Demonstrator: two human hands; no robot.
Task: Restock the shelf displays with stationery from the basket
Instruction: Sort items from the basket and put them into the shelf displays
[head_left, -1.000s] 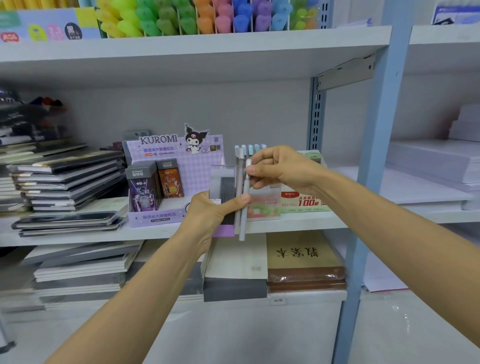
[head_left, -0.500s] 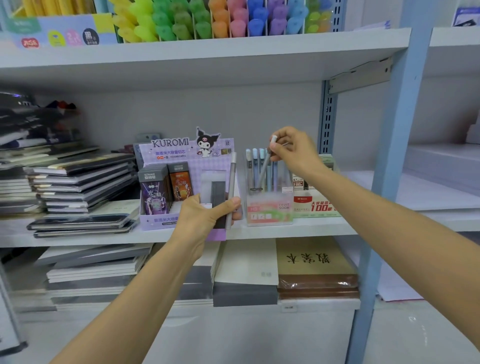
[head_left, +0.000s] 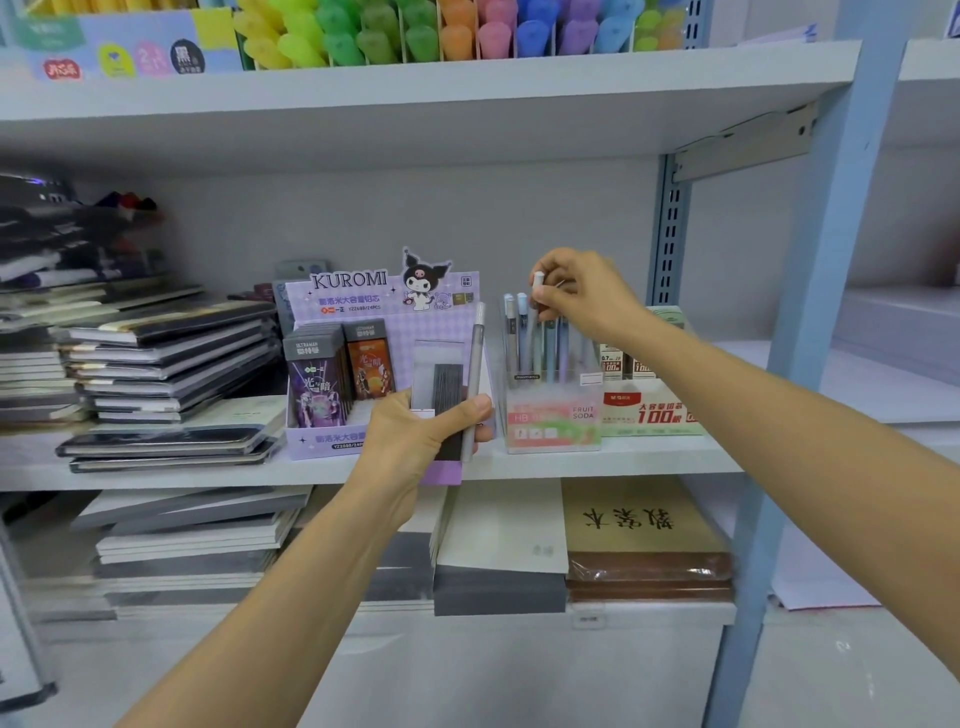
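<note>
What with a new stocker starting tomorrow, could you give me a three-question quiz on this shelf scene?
1. True or false: the right hand pinches the top of a pen at the pen box.
2. What does the left hand hold? A) a grey pen and a lead pack; B) a notebook; C) nothing.
3. Fill in: the Kuromi display stands to the ___ of the pen box.

Key: 1 true; 2 A; 3 left.
</note>
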